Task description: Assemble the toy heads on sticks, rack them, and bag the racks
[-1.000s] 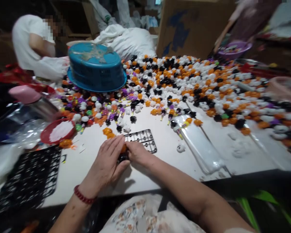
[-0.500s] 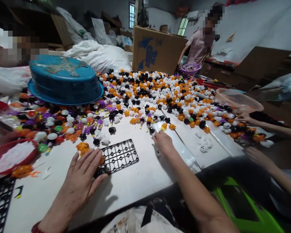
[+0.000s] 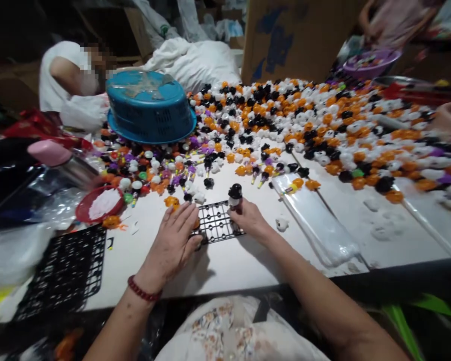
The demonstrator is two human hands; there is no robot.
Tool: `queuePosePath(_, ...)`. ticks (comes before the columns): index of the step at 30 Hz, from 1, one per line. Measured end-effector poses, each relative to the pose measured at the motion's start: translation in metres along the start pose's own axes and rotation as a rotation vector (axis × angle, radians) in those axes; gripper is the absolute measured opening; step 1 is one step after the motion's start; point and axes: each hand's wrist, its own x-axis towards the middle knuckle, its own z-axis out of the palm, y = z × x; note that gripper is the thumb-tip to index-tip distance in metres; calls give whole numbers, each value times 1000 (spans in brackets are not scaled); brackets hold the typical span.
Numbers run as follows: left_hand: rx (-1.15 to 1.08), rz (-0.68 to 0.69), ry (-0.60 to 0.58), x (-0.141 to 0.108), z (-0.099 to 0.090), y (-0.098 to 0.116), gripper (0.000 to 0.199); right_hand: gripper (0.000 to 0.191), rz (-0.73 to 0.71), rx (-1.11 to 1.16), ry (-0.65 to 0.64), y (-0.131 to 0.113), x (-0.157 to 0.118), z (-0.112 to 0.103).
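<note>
A small black plastic grid [image 3: 216,223] lies on the white table. My left hand [image 3: 176,238] rests over its left end, fingers spread, with part of an orange piece and a black piece showing by the fingers. At the grid's right end, my right hand [image 3: 246,218] pinches a small toy with a black top [image 3: 235,190]; its lower part is partly hidden by the fingers. Orange pieces [image 3: 172,201] sit just beyond my left fingertips. A white ghost-like piece [image 3: 281,224] lies right of my right hand.
A large heap of small toys [image 3: 285,110] spans the back. Around are a blue basket [image 3: 150,113], red dish [image 3: 83,208], clear plastic bags [image 3: 315,225], black grids [image 3: 67,271] and a pink-lidded bottle [image 3: 65,163]. A person in white leans at back left.
My right hand has moved from the toys by the plastic bags to the grid's right end, now with a black-topped toy. The view has turned left; my left hand stays on the grid.
</note>
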Motion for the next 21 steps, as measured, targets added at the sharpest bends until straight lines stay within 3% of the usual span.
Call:
queuePosePath(3, -13, -17, -16, -1, 0, 1, 54, 17, -28, 287, -135, -24, 9, 40)
queuePosePath(7, -18, -28, -8, -3, 1, 0, 56, 15, -72, 343, -218, -40, 23, 68)
queuePosePath(13, -35, -32, 4, -4, 3, -1, 59, 19, -246, 159, -238, -43, 32, 73)
queuePosePath(21, -16, -67, 12, 5, 3, 2, 62, 23, -301, 33, -248, -37, 39, 77)
